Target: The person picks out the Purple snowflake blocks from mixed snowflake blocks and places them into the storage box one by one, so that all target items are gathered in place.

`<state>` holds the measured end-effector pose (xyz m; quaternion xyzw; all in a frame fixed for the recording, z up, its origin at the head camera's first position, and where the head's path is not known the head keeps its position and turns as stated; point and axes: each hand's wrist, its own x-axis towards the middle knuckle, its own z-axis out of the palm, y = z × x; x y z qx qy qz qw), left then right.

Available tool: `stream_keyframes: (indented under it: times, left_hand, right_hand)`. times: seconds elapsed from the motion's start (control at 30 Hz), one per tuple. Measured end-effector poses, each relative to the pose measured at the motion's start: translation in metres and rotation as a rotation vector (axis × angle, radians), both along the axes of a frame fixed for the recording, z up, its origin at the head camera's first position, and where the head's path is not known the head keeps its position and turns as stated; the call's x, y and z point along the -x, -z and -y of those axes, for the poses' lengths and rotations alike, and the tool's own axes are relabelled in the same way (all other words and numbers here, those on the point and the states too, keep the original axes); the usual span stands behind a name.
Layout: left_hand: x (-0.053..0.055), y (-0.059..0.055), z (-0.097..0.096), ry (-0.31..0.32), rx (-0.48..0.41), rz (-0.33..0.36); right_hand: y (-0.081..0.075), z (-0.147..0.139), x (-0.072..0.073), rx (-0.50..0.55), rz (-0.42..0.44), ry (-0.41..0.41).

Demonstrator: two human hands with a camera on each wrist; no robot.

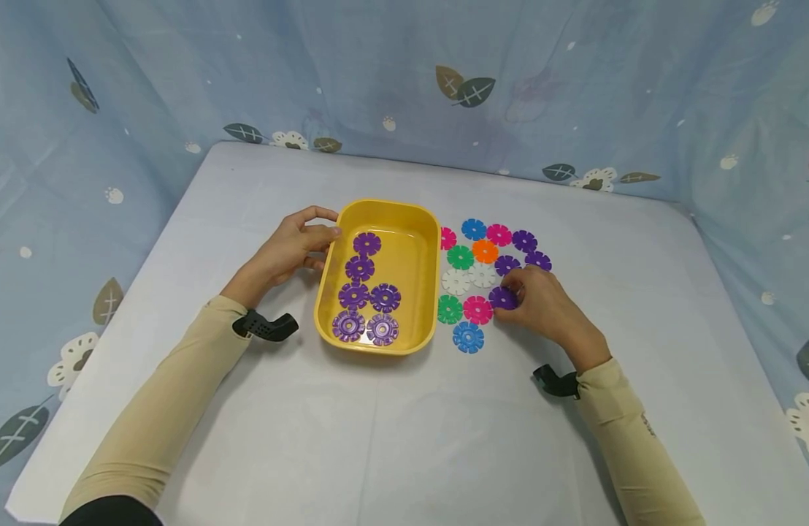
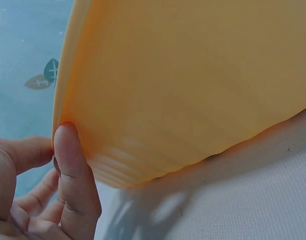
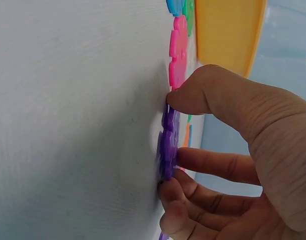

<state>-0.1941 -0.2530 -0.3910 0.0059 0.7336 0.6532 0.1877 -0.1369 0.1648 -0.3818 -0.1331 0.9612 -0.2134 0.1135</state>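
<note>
A yellow plastic tray (image 1: pixel 378 352) stands on the table with several purple notched discs (image 1: pixel 354 296) lying along its left half. My left hand (image 1: pixel 286 248) pinches the tray's left rim between thumb and finger, as the left wrist view shows close up. To the tray's right, my right hand (image 1: pixel 542 307) holds a purple notched disc (image 3: pixel 168 140) by its edges, thumb on one side and fingers on the other. That disc is low, at the table surface, beside a pink disc (image 1: pixel 478 310).
More notched discs lie flat right of the tray: blue (image 1: pixel 468 337), green (image 1: pixel 450 309), white (image 1: pixel 455 281), orange (image 1: pixel 485 251), pink and purple (image 1: pixel 525 241). The white table (image 1: pixel 312 438) backs onto a blue patterned curtain (image 1: pixel 378 73). Each wrist wears a black mount (image 1: pixel 273 326).
</note>
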Motion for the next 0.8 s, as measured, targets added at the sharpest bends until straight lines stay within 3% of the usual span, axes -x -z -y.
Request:
stream_keyframes:
  times: [0.8]
  left_hand:
    - [0.0,0.0,-0.001,-0.007,0.019,-0.001]
  right_hand:
    - [-0.013,-0.017,-0.008,-0.03,-0.046,0.032]
